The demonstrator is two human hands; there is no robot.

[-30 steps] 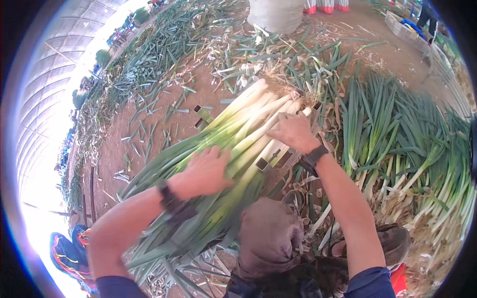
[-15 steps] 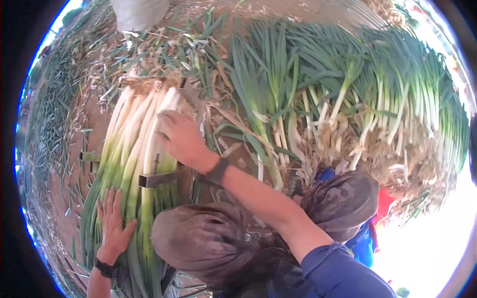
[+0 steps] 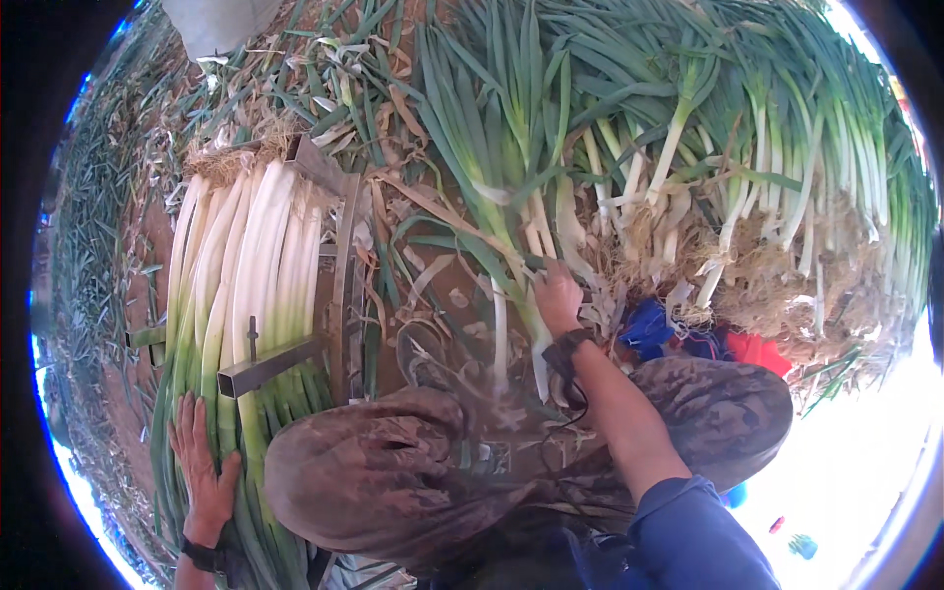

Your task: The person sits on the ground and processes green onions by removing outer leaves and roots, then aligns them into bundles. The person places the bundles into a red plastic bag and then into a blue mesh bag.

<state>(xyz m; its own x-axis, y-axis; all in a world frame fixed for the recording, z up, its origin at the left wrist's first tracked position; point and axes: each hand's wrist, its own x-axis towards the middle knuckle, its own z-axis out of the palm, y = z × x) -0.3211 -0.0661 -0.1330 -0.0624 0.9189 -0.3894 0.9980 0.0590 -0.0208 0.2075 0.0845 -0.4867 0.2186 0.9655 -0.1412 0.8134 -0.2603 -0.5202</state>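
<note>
My left hand (image 3: 205, 457) lies open, fingers spread, on the green part of a bundle of leeks (image 3: 236, 226) at the left. The bundle rests lengthwise in a metal frame (image 3: 344, 246), white stems and roots toward the top, with a metal crossbar (image 3: 270, 364) over it. Right of the frame, my right hand (image 3: 559, 295) has its fingers closed at the stems of loose leeks (image 3: 531, 320); its fingertips are partly hidden among leaves and stalks.
A large pile of leeks (image 3: 747, 147) with roots fills the right. Leaf scraps (image 3: 98, 216) litter the dirt around the frame. A pale sack (image 3: 221, 20) stands at the top. Blue and red items (image 3: 644, 324) lie beside my camouflage-clad knee (image 3: 334, 472).
My right hand has left the bundle and moved right to the loose leeks. The view has turned rightward. My left hand still rests on the bundle's green part.
</note>
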